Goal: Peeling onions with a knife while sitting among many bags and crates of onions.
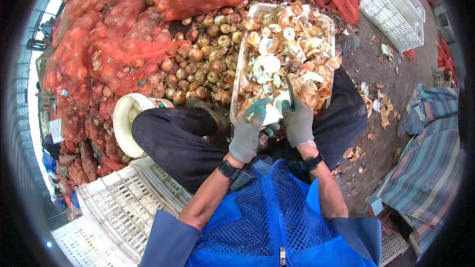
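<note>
My left hand [248, 133], in a grey glove with green fingertips, is closed around a white peeled onion [272, 116]. In my gloved right hand [299, 122] is a knife with a dark curved blade [290, 88] that points up and away from me, close beside the onion. Both hands are at the near edge of a pale plastic tray [239, 72], between my knees. Onion skins and cut pieces [297, 59] heap up in that tray. The fingers partly hide the onion and the knife's handle.
Loose unpeeled onions [207, 59] lie left of the tray, backed by red mesh sacks [122, 44]. A white bucket [120, 122] tilts beside my left knee. White plastic crates [115, 200] stand at lower left, more crates [389, 15] at upper right. Striped cloth [426, 167] drapes on the right.
</note>
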The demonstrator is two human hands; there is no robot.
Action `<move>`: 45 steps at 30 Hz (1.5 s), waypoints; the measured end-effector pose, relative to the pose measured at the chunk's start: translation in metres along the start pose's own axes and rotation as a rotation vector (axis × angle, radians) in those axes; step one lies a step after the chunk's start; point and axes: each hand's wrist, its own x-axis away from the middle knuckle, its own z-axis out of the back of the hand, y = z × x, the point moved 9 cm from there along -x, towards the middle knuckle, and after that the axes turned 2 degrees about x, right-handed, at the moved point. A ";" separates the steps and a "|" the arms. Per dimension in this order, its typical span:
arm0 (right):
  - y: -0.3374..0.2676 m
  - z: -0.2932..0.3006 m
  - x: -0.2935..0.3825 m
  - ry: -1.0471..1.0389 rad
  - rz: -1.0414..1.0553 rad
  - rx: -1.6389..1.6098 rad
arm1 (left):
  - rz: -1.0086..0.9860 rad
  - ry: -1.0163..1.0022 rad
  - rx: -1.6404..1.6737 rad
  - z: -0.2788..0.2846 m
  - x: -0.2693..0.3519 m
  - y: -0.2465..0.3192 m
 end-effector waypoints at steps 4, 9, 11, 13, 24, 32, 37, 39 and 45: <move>0.020 -0.027 0.020 -0.315 -0.640 -0.996 | -0.221 0.006 -0.230 -0.003 0.002 0.020; 0.014 -0.056 0.042 -0.374 -0.728 -1.404 | -0.059 0.043 -0.035 0.001 -0.007 0.003; -0.001 -0.036 0.036 -0.328 -0.713 -1.355 | -0.103 0.065 -0.079 -0.001 -0.004 0.008; 0.001 -0.024 0.029 -0.289 -0.669 -1.290 | -0.151 0.080 -0.122 -0.005 -0.004 0.010; 0.004 -0.005 0.016 -0.317 -0.473 -0.997 | -0.352 -0.185 -0.820 -0.012 -0.005 0.000; 0.017 -0.007 0.013 -0.349 -0.505 -0.975 | -0.148 -0.096 -0.221 -0.010 -0.004 -0.008; 0.043 0.008 -0.002 -0.059 -0.325 -0.484 | -0.038 -0.057 0.168 -0.010 -0.007 -0.009; 0.042 0.012 -0.002 -0.021 -0.328 -0.497 | -0.167 -0.041 0.009 -0.013 -0.006 0.006; -0.012 0.055 0.016 -0.093 -0.291 -0.325 | -0.195 0.047 -0.228 -0.009 -0.001 0.024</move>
